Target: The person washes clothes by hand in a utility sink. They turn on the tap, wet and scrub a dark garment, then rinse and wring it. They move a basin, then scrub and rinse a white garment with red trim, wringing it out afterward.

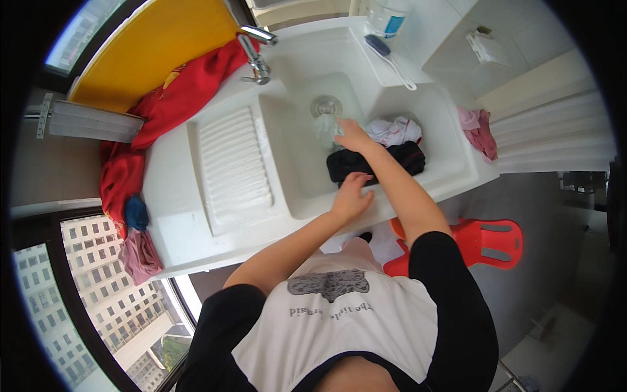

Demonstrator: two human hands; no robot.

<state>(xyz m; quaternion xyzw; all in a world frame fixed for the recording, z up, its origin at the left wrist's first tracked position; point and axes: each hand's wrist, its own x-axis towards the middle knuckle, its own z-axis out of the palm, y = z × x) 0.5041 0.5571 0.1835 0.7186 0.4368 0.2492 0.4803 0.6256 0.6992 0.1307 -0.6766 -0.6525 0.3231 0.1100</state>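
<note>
My right hand [352, 134] reaches over the water in the white sink [281, 147], fingers apart at the edge of a pale thin cloth [325, 130] that lies under water near the drain strainer [326, 106]. Whether the fingertips touch this cloth is hard to tell. My left hand [351, 196] is at the sink's near side, its fingertips against a black cloth [409, 157] and its thumb spread. The black cloth lies across the basin and its right-hand ledge, partly hidden by my right forearm. Just beyond it sits a bunched white cloth with red edging [394, 131].
A ribbed washboard [235, 166] is moulded left of the basin, and a chrome faucet [258, 66] stands behind. A scrub brush [392, 61] and clear plastic container [387, 19] are at the back right. Red fabric [181, 105] drapes along the left; a red plastic chair [490, 242] stands below right.
</note>
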